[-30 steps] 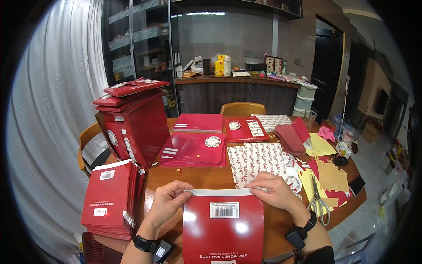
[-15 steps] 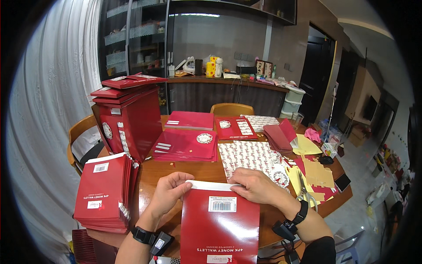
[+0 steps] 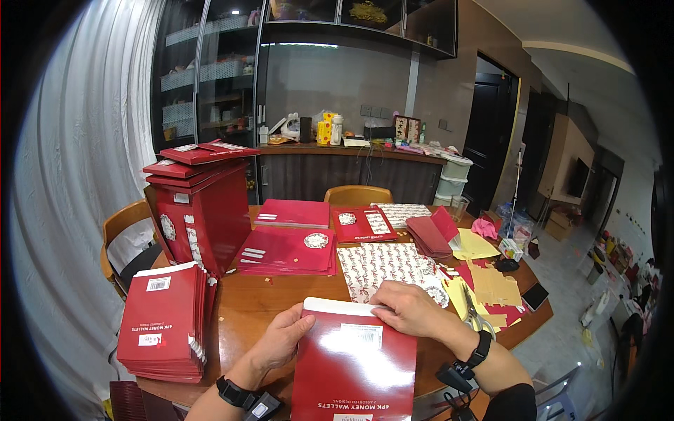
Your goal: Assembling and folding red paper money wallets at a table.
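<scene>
Left grip (image 3: 284,335) slides off the corner of the white strip (image 3: 338,307), pinching the left edge of my flat, glossy red packet (image 3: 354,379) | right grip (image 3: 406,309) pinches the strip | packet before me | thick red stack (image 3: 158,323) left; wooden table (image 3: 242,309): scissors (image 3: 479,321) right, patterned paper (image 3: 375,263) beyond

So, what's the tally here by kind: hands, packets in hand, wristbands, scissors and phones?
Hands: 2, left hand and right hand
Packet in hand: 1
Wristbands: 2, one on each arm
Scissors: 1 pair
Phone: 1
Total: 7, counting the scissors as one
</scene>
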A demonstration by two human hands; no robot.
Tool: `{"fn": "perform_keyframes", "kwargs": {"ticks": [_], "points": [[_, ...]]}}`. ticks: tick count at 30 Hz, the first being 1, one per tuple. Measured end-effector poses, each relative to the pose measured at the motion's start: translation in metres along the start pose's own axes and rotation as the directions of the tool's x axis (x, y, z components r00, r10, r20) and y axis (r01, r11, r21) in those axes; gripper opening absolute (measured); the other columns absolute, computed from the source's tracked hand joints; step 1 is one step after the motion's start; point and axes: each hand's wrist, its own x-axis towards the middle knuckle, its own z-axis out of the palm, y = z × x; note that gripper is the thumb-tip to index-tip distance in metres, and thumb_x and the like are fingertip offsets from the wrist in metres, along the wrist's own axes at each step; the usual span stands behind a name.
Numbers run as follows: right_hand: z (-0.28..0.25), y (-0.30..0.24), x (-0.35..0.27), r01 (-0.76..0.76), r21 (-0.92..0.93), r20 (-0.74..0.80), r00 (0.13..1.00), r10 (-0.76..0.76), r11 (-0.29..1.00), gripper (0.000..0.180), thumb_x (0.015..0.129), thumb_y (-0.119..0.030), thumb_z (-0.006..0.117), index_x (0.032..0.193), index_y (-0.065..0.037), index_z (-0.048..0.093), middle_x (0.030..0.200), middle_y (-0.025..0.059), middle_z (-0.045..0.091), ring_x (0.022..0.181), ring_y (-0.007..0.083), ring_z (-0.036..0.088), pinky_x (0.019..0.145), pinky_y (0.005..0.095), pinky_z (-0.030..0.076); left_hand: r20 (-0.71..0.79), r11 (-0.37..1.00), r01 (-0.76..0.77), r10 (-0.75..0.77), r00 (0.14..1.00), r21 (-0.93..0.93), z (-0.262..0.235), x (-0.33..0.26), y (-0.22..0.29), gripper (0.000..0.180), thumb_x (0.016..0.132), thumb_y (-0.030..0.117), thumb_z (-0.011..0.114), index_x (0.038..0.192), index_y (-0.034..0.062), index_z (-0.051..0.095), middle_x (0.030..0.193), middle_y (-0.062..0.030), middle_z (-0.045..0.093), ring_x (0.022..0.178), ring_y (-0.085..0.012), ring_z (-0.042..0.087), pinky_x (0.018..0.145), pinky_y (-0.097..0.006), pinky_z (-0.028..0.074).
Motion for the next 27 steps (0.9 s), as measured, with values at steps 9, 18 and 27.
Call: {"fn": "perform_keyframes", "kwargs": {"ticks": [9, 18, 27], "points": [[0.002, -0.008, 0.014, 0.045, 0.028, 0.011, 0.999, -0.045, 0.999, 0.012, 0.082, -0.009, 0.064, 0.087, -0.002, 0.055, 0.084, 0.0123, 0.056, 0.081, 0.0314, 0.059, 0.069, 0.0399, 0.049, -0.029, 0.999, -0.046, 0.047, 0.998, 0.022, -0.002, 0.003, -0.003, 0.032, 0.101, 0.014, 0.044, 0.128, -0.0023, 0.044, 0.122, -0.0092, 0.056, 0.111, -0.0144, 0.052, 0.099, -0.031, 0.041], [0.003, -0.016, 0.016, 0.270, -0.258, 0.029, 0.962, -0.272, 0.928, 0.010, 0.078, -0.006, 0.064, 0.080, -0.004, 0.055, 0.075, 0.0083, 0.051, 0.072, 0.0264, 0.058, 0.061, 0.0375, 0.049, -0.002, 1.000, -0.027, 0.027, 1.000, 0.010, 0.000, 0.000, -0.002, 0.032, 0.101, 0.015, 0.044, 0.128, -0.0020, 0.045, 0.121, -0.0089, 0.056, 0.109, -0.0141, 0.053, 0.098, -0.030, 0.042], [0.016, -0.019, 0.030, 0.148, -0.003, -0.015, 0.989, -0.148, 0.989, 0.012, 0.082, -0.008, 0.066, 0.090, -0.003, 0.058, 0.082, 0.0104, 0.058, 0.075, 0.0289, 0.060, 0.065, 0.0372, 0.049, -0.011, 0.999, -0.031, 0.031, 0.999, 0.044, 0.003, 0.000, -0.004, 0.031, 0.101, 0.016, 0.044, 0.126, -0.0015, 0.047, 0.118, -0.0084, 0.057, 0.107, -0.0127, 0.054, 0.095, -0.029, 0.044]]}}
